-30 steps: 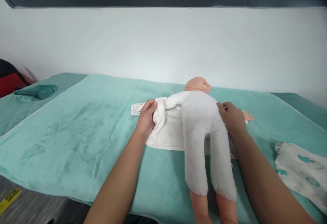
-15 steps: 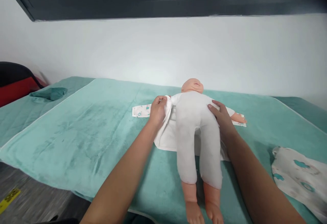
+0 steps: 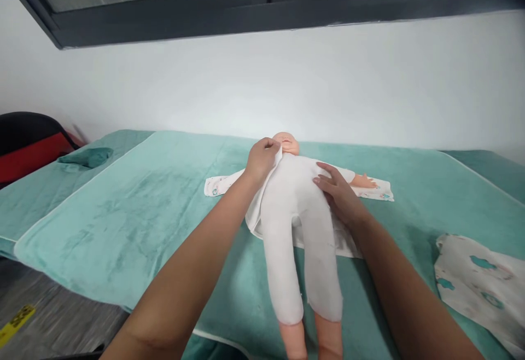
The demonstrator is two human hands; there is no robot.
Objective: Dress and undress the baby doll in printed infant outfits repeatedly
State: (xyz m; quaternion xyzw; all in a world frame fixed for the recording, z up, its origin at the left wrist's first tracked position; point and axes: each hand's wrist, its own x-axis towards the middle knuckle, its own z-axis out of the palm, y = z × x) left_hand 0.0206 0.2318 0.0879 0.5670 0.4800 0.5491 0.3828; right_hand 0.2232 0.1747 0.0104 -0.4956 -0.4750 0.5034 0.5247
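Note:
A baby doll (image 3: 283, 190) with a white cloth body lies on its back, its head (image 3: 287, 142) toward the wall. Under it is spread a white baby shirt (image 3: 348, 242), patterned sleeves out to both sides. My left hand (image 3: 262, 158) pinches the shirt's left front edge, lifted against the doll's side and near its chin. My right hand (image 3: 338, 190) lies on the doll's right-hand side with fingers stretched out, touching its body. The doll's arm on that side rests over the sleeve (image 3: 383, 191); its other arm is hidden. Its feet are out of frame.
A green padded sheet (image 3: 123, 212) covers the bed. Folded patterned clothing (image 3: 484, 289) lies at the right. Against the left side stands a black and red object (image 3: 33, 146). The white wall (image 3: 246, 86) and dark window frame (image 3: 164, 21) bound the back.
The doll has shifted left and toward the near edge in view, its head tilting less visibly up. My left hand has raised the shirt edge toward the doll's chest; my right hand moved left with the doll.

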